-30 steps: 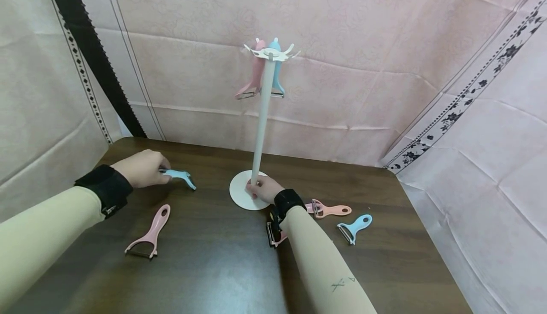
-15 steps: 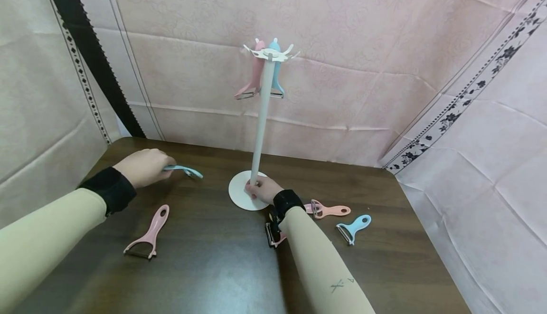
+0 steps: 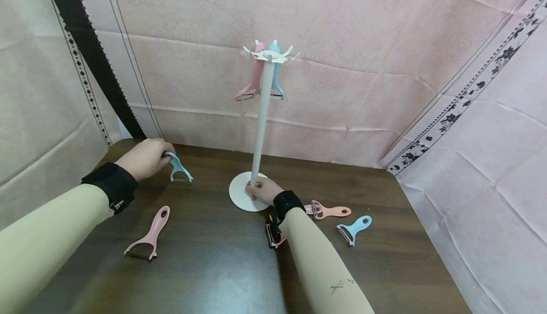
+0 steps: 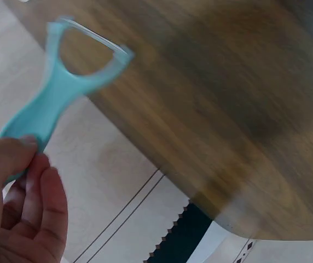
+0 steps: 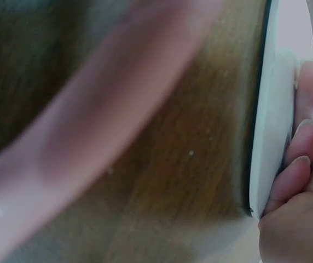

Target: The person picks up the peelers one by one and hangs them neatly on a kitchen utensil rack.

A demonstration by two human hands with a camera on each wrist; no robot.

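Up off the table at the left, my left hand (image 3: 147, 158) pinches a light blue peeler (image 3: 177, 164) by its handle end. In the left wrist view, thumb and fingertips hold that handle, with the blade end pointing away from the hand. My right hand (image 3: 266, 190) grips the foot of the white stand's pole (image 3: 261, 124), its fingers resting by the round base (image 3: 238, 194). From the stand's top hooks hang a pink peeler (image 3: 255, 72) and a blue peeler (image 3: 276, 75). A blurred pink peeler handle (image 5: 107, 104) lies close under the right wrist camera.
A pink peeler (image 3: 153, 233) lies at the table's left. Right of the stand are an orange-pink peeler (image 3: 334, 211), a blue peeler (image 3: 356, 228) and pink peelers partly hidden by the right wrist. Patterned cloth (image 3: 333, 109) hangs behind the table (image 3: 213, 266).
My left hand has lifted the blue peeler a little up and back, and turned it so its blade end now points down and right. The right hand stays at the stand.
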